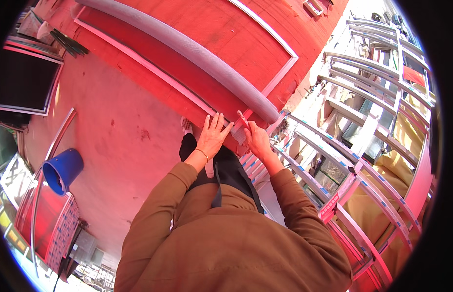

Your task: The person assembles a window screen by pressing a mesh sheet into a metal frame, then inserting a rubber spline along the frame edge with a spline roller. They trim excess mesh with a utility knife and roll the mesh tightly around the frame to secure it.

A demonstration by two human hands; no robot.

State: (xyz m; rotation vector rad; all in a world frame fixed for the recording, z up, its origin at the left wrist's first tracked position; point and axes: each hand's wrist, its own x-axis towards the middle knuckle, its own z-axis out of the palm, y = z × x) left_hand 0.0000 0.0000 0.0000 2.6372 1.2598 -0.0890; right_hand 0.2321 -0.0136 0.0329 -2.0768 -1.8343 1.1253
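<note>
A pale rectangular frame (280, 39) lies on the red tabletop (226, 24), with a long roll of grey mesh (187, 48) stretched across it. Mesh from the roll covers the strip between it and the frame's near side. My left hand (213, 135) lies flat, fingers spread, on the near edge of the frame close to its corner. Just to its right, my right hand (258, 140) is closed around a slim red tool (243, 118) whose tip points up toward the roll's end. Its exact kind does not show. A loose scrap of mesh (240, 136) hangs below the corner.
Aluminium frames (333, 160) are stacked close on my right, beside tan cloth (397, 170). To the left on the floor stand a tipped blue bucket (63, 170) and a long curved metal strip (54, 146). A dark screen panel (27, 75) leans at far left.
</note>
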